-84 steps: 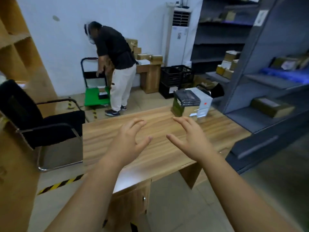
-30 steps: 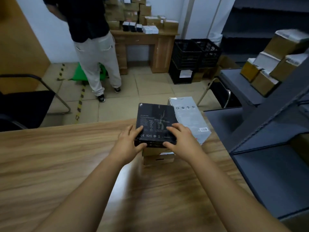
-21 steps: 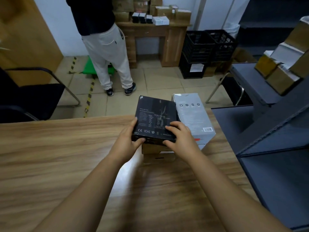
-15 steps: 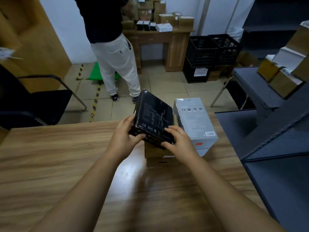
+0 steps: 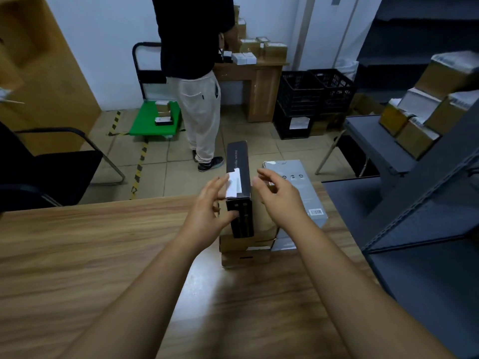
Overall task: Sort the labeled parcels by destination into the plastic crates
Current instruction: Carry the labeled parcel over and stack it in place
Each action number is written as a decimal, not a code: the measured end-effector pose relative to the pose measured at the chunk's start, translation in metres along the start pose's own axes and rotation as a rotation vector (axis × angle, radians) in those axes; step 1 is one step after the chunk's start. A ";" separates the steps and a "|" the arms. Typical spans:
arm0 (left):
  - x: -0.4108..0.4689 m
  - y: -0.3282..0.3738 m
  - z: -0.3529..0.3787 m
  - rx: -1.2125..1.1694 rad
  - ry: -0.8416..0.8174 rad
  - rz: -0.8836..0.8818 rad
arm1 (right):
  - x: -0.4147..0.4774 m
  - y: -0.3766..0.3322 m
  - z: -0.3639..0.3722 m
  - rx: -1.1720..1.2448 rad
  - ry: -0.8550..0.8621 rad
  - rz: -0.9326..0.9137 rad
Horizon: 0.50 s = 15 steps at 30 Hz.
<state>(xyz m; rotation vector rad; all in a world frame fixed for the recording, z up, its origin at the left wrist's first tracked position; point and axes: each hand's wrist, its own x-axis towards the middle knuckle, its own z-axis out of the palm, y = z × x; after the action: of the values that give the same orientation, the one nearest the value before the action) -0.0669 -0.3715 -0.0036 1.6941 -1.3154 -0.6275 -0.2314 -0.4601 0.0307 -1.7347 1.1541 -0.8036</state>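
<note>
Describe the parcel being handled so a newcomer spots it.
Far right on the wooden desk sits a cardboard box. Over it, on edge, the left hand grips a black box. Unlike the neighbouring grey box, it bears a large white label.

The black rectangular cardboard box (image 5: 237, 165) is showing a white paper label (image 5: 234, 186) across its dark edge. Beside it, the pale grey carton (image 5: 300, 193) is carrying a small black-and-white barcode, and the plain brown cardboard boxes (image 5: 243, 248) are peeking out below. The light-brown wood-grain desktop (image 5: 90, 255) is gleaming. Yellow-and-black striped floor tape (image 5: 140, 164) is running past the bright green cart deck (image 5: 153, 123) and the black lattice plastic crates (image 5: 316, 94).
</note>
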 end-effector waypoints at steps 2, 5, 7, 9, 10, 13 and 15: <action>0.000 -0.003 0.006 -0.035 -0.021 -0.085 | 0.002 -0.003 0.002 -0.036 -0.023 -0.011; -0.001 -0.009 0.012 0.019 -0.067 -0.065 | 0.001 -0.001 0.007 -0.071 -0.032 0.006; -0.002 -0.009 0.012 0.027 -0.070 -0.014 | -0.001 -0.001 0.010 -0.063 -0.026 0.010; -0.003 -0.011 0.010 0.015 -0.051 0.006 | -0.002 0.000 0.012 -0.018 -0.028 0.002; -0.003 -0.012 0.009 0.011 -0.036 0.000 | -0.003 0.001 0.013 0.015 -0.035 0.008; -0.004 -0.020 0.003 0.017 -0.022 -0.023 | -0.006 0.009 0.013 0.170 -0.052 0.112; -0.005 -0.023 0.001 0.078 -0.054 -0.004 | -0.007 0.017 0.008 0.215 0.007 0.171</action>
<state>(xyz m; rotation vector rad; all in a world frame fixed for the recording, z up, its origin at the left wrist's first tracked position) -0.0582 -0.3661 -0.0244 1.7541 -1.3911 -0.6353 -0.2328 -0.4536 0.0119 -1.4377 1.1584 -0.7982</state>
